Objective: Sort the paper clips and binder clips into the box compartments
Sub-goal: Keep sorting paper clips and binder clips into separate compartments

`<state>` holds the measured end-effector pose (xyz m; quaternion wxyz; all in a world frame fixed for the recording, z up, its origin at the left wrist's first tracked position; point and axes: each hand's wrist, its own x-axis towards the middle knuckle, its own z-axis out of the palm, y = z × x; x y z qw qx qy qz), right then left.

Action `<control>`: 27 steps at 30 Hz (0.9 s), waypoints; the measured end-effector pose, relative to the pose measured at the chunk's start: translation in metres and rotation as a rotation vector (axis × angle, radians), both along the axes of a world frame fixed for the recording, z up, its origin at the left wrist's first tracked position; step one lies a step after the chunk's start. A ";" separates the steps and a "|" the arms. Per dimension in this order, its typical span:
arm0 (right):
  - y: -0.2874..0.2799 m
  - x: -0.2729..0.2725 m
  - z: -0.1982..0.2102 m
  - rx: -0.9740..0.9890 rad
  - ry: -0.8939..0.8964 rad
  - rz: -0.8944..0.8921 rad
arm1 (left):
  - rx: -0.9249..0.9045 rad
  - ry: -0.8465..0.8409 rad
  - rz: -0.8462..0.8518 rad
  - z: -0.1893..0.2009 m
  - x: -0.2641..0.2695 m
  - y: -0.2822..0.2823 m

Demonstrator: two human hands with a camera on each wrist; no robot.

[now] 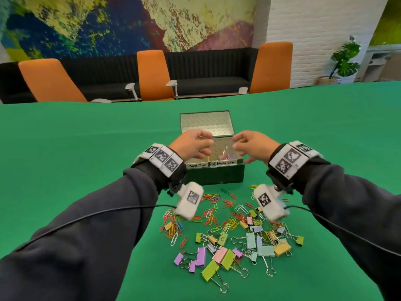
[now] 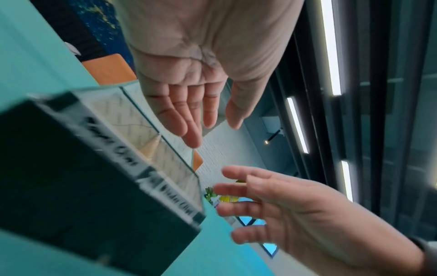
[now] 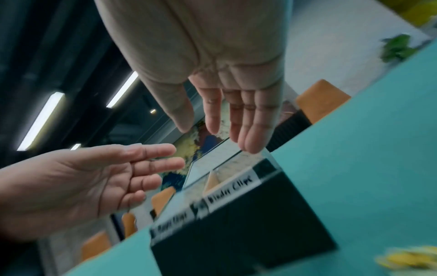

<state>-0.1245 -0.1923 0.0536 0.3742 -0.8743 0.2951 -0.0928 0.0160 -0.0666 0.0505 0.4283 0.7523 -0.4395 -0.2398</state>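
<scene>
Both hands are held above the open box (image 1: pixel 213 173) on the green worktop (image 1: pixel 86 137), the left hand (image 1: pixel 191 146) over the side labelled for paper clips and the right hand (image 1: pixel 252 147) over the side labelled for binder clips; each grip is apart, fingers loosely spread, with nothing held. A few clips can be made out inside the box. The mixed heap of paper clips (image 1: pixel 211 211) and binder clips (image 1: pixel 243 246) is spread on the worktop just in front of the box.

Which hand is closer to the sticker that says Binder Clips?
Right. The right hand hovers just above the white handwritten "Binder Clips" label on the dark green box; the left hand hovers over the "Paper Clips" side.
</scene>
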 end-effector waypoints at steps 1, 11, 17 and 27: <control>0.006 -0.007 -0.004 -0.067 0.029 0.034 | 0.032 -0.056 -0.022 -0.005 -0.001 0.008; 0.100 -0.037 -0.051 -0.343 0.492 0.838 | 0.618 -0.547 -0.542 -0.055 -0.033 0.131; 0.139 -0.017 -0.066 -0.565 0.563 0.766 | 0.747 -0.639 -0.447 -0.077 -0.053 0.149; 0.123 -0.014 -0.068 -0.682 0.637 0.648 | 0.625 -0.635 -0.410 -0.083 -0.061 0.129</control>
